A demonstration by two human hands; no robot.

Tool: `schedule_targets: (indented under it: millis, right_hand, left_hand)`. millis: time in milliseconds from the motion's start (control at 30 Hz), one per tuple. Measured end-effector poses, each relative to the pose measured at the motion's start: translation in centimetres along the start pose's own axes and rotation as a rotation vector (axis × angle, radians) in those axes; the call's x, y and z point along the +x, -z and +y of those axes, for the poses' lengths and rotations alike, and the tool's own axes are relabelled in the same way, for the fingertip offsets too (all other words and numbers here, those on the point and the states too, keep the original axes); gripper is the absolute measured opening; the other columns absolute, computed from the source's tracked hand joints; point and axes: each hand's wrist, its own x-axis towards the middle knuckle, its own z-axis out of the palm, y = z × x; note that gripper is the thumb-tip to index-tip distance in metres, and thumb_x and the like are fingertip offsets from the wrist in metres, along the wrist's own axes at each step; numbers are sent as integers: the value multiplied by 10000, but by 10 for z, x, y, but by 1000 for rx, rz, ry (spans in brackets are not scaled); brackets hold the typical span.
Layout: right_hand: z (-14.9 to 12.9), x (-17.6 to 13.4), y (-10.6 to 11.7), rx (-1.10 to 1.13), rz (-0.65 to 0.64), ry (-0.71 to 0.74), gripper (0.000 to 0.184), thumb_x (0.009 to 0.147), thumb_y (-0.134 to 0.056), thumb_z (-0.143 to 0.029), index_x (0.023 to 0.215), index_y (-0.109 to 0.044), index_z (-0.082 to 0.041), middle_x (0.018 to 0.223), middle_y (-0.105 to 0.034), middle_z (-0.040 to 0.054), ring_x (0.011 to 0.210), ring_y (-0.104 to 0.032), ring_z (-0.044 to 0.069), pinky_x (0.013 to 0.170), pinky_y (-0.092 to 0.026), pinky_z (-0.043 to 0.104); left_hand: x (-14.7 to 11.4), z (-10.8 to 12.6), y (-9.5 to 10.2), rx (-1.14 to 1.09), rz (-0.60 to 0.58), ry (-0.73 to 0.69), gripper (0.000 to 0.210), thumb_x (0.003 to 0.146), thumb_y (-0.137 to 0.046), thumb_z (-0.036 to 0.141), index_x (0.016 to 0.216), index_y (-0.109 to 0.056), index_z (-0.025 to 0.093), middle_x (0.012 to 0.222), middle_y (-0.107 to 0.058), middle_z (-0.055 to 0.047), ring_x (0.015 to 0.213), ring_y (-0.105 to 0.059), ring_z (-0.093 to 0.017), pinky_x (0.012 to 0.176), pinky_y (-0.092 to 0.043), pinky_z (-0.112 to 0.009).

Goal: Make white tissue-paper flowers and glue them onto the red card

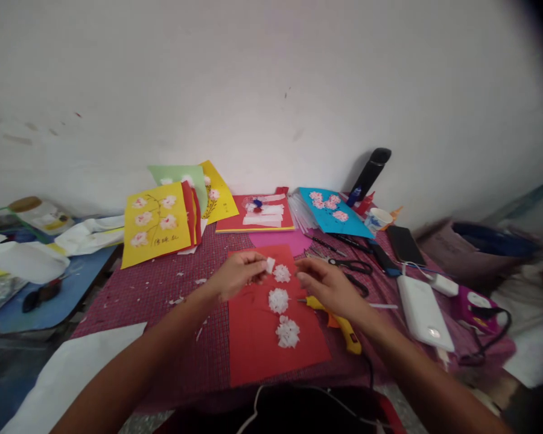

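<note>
My left hand (242, 274) is closed, pinching a small white piece of paper (270, 265) between thumb and fingertips. It hovers over the upper part of a red sheet of paper (253, 355). Three white ruffled paper flowers lie on that sheet in a column: an upper one (281, 273), a middle one (279, 301) and a lower one (288, 332). To their right is my right hand (328, 286), thumb and fingers apart, with nothing visible between them. Just below it, a yellow hot glue gun (344, 328) lies partly on the red sheet, its nozzle toward the middle flower.
Finished flower cards, yellow (156, 226) and blue (337, 211), lean at the back. White paper strips (265, 216) lie on a red stack. At right are black scissors (350, 264), a white power bank (425, 313) and a purple power strip (477, 307). Paper scraps dot the purple cloth.
</note>
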Motion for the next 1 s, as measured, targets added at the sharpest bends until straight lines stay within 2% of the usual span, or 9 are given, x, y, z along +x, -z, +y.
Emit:
schedule_targets:
  millis: [67, 133, 267, 367, 500, 600, 700, 800, 1000]
  right_hand:
    - [-15, -4, -17, 252, -42, -77, 264, 934, -606, -376, 1130, -639, -202, 955, -699, 36, 782, -650, 163, 667, -519, 268]
    - [-23, -8, -31, 339, -63, -114, 223, 904, -643, -402, 990, -658, -197, 858, -665, 14, 736, -615, 151, 652, -492, 261]
    - [-23, -21, -44, 299, -36, -218, 259, 889, -639, -402, 739, -588, -197, 657, -574, -26, 598, -524, 125, 559, -412, 243]
    - [-25, -33, -51, 297, -54, -290, 276, 910, -602, -403, 727, -560, -201, 612, -551, -39, 550, -486, 114, 524, -379, 234]
    - [-35, -52, -56, 220, -87, -246, 309, 935, -596, -394, 700, -549, -199, 617, -531, -41, 575, -480, 113, 550, -378, 232]
    - [-33, -68, -41, 86, -152, -157, 248, 972, -548, -359, 806, -641, -200, 711, -618, -14, 663, -564, 136, 631, -424, 246]
    - [-14, -84, -7, -184, -22, -132, 238, 994, -489, -354, 1009, -681, -214, 947, -716, 48, 868, -655, 195, 801, -466, 306]
    - [12, -101, 21, -501, 16, -325, 303, 985, -472, -432, 995, -676, -209, 941, -733, 78, 839, -682, 238, 727, -456, 323]
    - [36, -110, 8, -864, -72, -536, 359, 932, -529, -453, 1114, -645, -167, 1030, -732, 145, 845, -705, 275, 650, -393, 315]
  left_hand:
    - [-18, -6, -18, -43, -47, 27, 361, 775, -793, 453, 884, -693, 123, 778, -677, -34, 674, -607, -110, 686, -476, -255]
    - [-31, -11, -30, -55, -81, 49, 376, 761, -800, 469, 859, -695, 121, 751, -671, -29, 665, -602, -114, 684, -473, -260]
    - [-49, -23, -39, -101, -128, 82, 376, 783, -777, 476, 887, -701, 123, 776, -678, -36, 697, -610, -128, 693, -467, -265]
    - [-59, -35, -43, -64, -183, 44, 340, 771, -796, 415, 936, -705, 132, 839, -683, -35, 746, -608, -136, 724, -463, -267]
    - [-74, -44, -51, 127, -122, -3, 247, 853, -697, 385, 840, -687, 138, 742, -632, -1, 679, -542, -118, 653, -407, -238]
    - [-92, -46, -49, 222, -79, 0, 269, 918, -606, 399, 859, -692, 151, 748, -625, 2, 694, -533, -126, 651, -399, -234]
    - [-108, -51, -38, 312, 42, 4, 280, 939, -574, 408, 863, -690, 165, 774, -630, -2, 738, -549, -145, 686, -418, -243]
    - [-118, -62, -25, 363, 183, -11, 301, 951, -556, 441, 893, -687, 176, 825, -643, -10, 793, -564, -165, 729, -440, -256]
    - [-117, -69, -21, 428, 230, -12, 315, 969, -530, 453, 903, -688, 188, 814, -658, -1, 785, -594, -169, 721, -455, -253]
